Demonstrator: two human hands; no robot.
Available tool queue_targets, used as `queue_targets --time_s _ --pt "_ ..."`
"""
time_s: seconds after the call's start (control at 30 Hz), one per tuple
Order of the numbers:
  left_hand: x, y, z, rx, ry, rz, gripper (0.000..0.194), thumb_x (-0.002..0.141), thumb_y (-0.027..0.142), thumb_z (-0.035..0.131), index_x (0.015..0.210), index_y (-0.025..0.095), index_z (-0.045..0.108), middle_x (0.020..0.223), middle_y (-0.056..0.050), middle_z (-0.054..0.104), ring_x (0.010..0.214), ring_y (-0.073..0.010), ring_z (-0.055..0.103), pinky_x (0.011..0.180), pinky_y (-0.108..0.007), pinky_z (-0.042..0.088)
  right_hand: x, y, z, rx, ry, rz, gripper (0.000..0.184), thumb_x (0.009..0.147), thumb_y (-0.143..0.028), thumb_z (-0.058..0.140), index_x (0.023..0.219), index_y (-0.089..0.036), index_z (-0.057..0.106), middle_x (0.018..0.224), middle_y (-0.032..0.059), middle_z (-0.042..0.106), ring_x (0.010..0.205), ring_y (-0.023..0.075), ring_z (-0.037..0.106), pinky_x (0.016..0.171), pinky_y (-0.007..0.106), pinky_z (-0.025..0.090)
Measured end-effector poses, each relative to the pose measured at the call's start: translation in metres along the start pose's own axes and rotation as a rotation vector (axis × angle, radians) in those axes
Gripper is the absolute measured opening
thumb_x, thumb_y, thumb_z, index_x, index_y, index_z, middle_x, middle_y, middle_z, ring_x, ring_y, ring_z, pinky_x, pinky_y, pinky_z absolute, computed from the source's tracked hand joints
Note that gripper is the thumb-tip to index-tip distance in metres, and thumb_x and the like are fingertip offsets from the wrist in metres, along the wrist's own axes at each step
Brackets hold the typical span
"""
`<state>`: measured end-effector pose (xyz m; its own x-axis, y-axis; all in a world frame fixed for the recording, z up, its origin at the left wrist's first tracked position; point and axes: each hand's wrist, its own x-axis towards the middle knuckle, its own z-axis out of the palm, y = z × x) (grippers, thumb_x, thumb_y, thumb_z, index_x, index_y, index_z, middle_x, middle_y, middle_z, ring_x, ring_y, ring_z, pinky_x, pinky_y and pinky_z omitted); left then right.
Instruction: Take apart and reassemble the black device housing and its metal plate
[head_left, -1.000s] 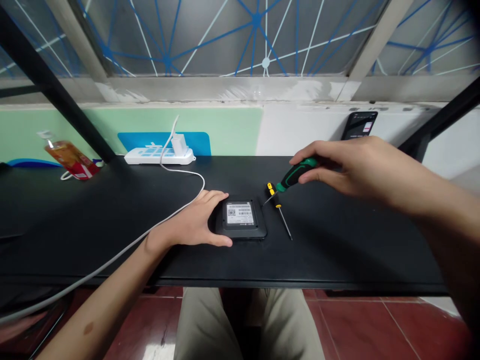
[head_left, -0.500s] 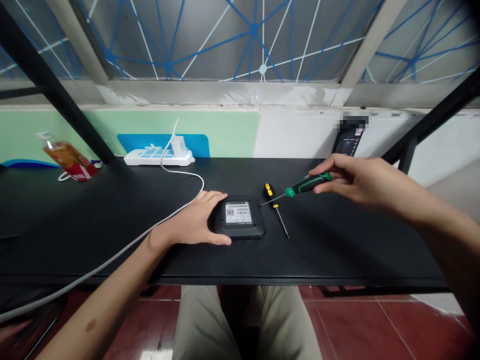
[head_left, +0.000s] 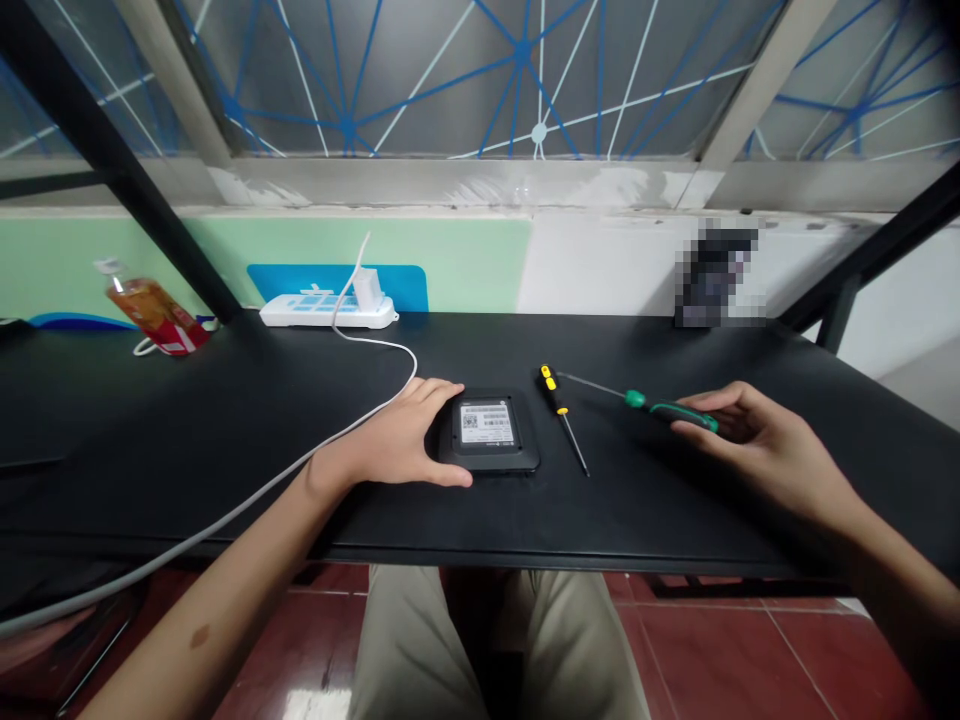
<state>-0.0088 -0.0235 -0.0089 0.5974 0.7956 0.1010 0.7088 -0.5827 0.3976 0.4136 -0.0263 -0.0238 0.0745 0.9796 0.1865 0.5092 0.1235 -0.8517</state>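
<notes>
A flat black square device (head_left: 531, 460) with a white printed label (head_left: 486, 424) lies on the desk before me. My left hand (head_left: 409, 435) grips it from the left, fingers along the far edge and thumb at the near one. To the right, my right hand (head_left: 750, 432) holds a green-and-black screwdriver (head_left: 679, 412) by the end of its handle, low over the desk, with the shaft pointing left. Its tip is apart from the device, near the handle of a second, yellow-and-black screwdriver (head_left: 553, 388), which lies on the desk between device and right hand.
A white cable (head_left: 375, 405) runs from the power strip (head_left: 330, 312) at the back across my left forearm. A bottle (head_left: 161, 315) leans at the far left. A dark, pixelated object (head_left: 712, 280) stands against the wall at the back right.
My right hand has drawn the green-and-black screwdriver right and lower, so its tip has left the device's right edge. My left hand still grips the device.
</notes>
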Motion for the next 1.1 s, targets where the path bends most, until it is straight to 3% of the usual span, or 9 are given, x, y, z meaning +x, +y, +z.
queue_targets --time_s 0.17,0.4,0.53,0.73,0.93,1.0,1.1 --pt "0.0 0.002 -0.001 -0.001 -0.002 -0.001 0.105 0.074 0.074 0.073 0.152 0.015 0.035 0.151 -0.019 0.045 0.142 -0.0385 0.039 0.124 -0.06 0.022 0.001 -0.002 0.004 -0.239 0.126 0.037 0.038 0.069 -0.049 0.078 0.086 -0.025 0.054 0.101 0.0078 0.074 0.09 0.0235 0.068 0.081 0.038 0.05" --pt "-0.001 0.003 0.0 0.001 -0.004 0.002 0.102 0.076 0.075 0.07 0.153 0.018 0.034 0.151 -0.018 0.045 0.142 -0.039 0.039 0.123 -0.06 0.025 0.0 -0.024 0.017 -0.568 0.084 -0.034 0.032 0.079 -0.046 0.071 0.079 -0.027 0.045 0.08 0.0041 0.067 0.065 0.0191 0.056 0.061 0.033 0.042" --pt "-0.001 0.003 0.0 0.016 -0.006 -0.001 0.103 0.076 0.076 0.069 0.153 0.017 0.034 0.153 -0.019 0.044 0.144 -0.0399 0.037 0.123 -0.059 0.024 0.0 -0.024 0.022 -0.638 0.013 -0.108 0.032 0.08 -0.048 0.07 0.079 -0.027 0.046 0.08 0.0069 0.065 0.073 0.0242 0.06 0.066 0.035 0.043" --pt "0.0 0.006 -0.001 0.011 -0.009 -0.011 0.103 0.077 0.073 0.069 0.154 0.013 0.034 0.153 -0.019 0.044 0.143 -0.0379 0.039 0.124 -0.055 0.023 -0.001 -0.02 0.021 -0.678 0.008 -0.092 0.036 0.083 -0.057 0.066 0.082 -0.027 0.046 0.084 0.0079 0.064 0.08 0.0264 0.06 0.068 0.037 0.043" --pt "-0.001 0.005 -0.001 -0.001 -0.014 -0.007 0.103 0.078 0.075 0.067 0.155 0.017 0.032 0.154 -0.018 0.043 0.145 -0.0384 0.037 0.124 -0.058 0.021 0.003 -0.017 0.02 -0.666 0.026 -0.102 0.044 0.082 -0.068 0.062 0.079 -0.026 0.048 0.084 0.0098 0.065 0.083 0.0288 0.06 0.071 0.039 0.045" --pt "-0.001 0.005 -0.001 -0.002 -0.015 -0.005 0.104 0.077 0.075 0.067 0.156 0.016 0.032 0.154 -0.019 0.043 0.144 -0.0387 0.037 0.124 -0.057 0.021 0.004 -0.019 0.02 -0.676 0.019 -0.133 0.041 0.086 -0.065 0.059 0.081 -0.026 0.05 0.087 0.0115 0.066 0.087 0.029 0.059 0.074 0.04 0.045" --pt "-0.001 0.004 -0.001 0.002 -0.018 -0.009 0.105 0.077 0.077 0.066 0.156 0.017 0.032 0.155 -0.018 0.042 0.145 -0.0391 0.036 0.124 -0.057 0.022 0.006 -0.022 0.023 -0.726 0.109 -0.229 0.037 0.09 -0.06 0.056 0.081 -0.025 0.051 0.088 0.0129 0.065 0.089 0.0297 0.055 0.08 0.042 0.044"
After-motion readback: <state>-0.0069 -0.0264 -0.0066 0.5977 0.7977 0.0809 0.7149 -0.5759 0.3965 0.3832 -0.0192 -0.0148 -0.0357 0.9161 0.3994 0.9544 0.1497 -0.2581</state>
